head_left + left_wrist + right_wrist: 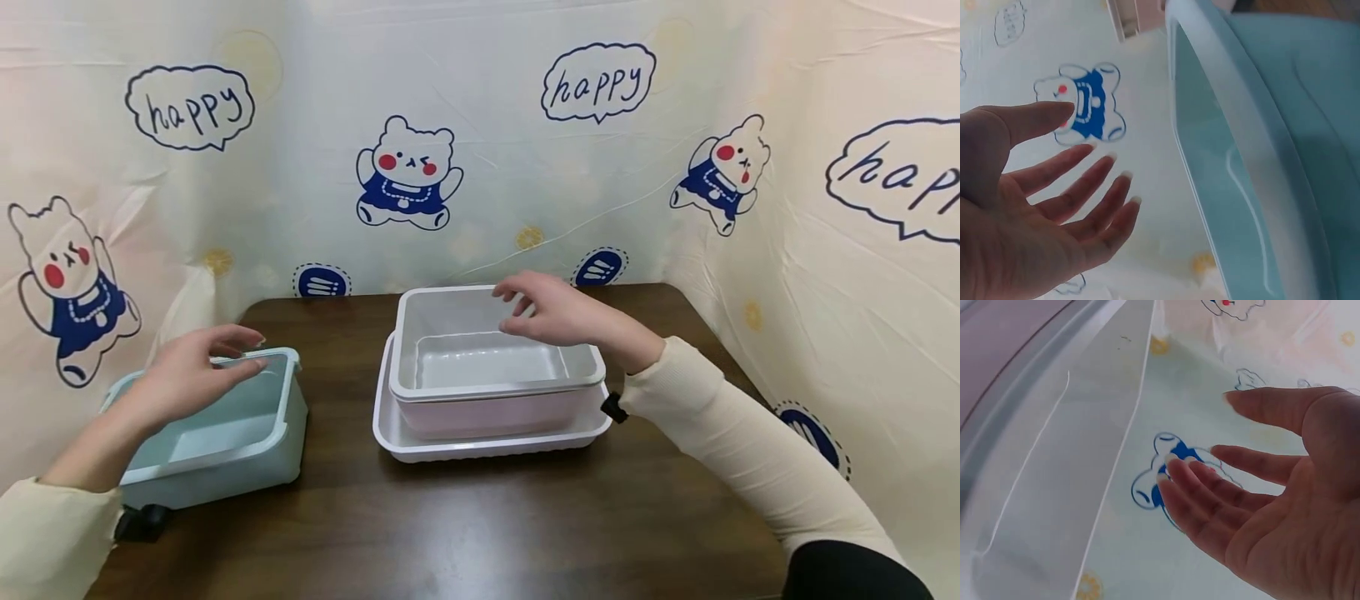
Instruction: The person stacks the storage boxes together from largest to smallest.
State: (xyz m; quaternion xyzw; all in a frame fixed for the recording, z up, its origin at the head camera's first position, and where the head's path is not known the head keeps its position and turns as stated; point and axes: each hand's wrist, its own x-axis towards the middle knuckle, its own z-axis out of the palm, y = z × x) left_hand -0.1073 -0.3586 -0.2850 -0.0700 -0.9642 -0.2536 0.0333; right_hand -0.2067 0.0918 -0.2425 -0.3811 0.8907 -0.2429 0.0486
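My left hand (193,373) is held over the light teal bin (225,467) at the left of the table, fingers loosely bent and holding nothing. In the left wrist view the bin's thick rim (1254,137) runs beside that hand, apart from its fingertips. At the middle stands a stack: a light grey bin (480,360) on top, a pink bin (487,419) just under its rim, and a shallow white tray (405,446) at the bottom. My right hand (555,312) hovers over the grey bin's right side, fingers relaxed with nothing between them.
The dark brown wooden table (465,525) carries the bins. A pale fabric curtain (495,175) printed with cartoon bears and "happy" bubbles closes in the back and both sides. Black straps show at both wrists.
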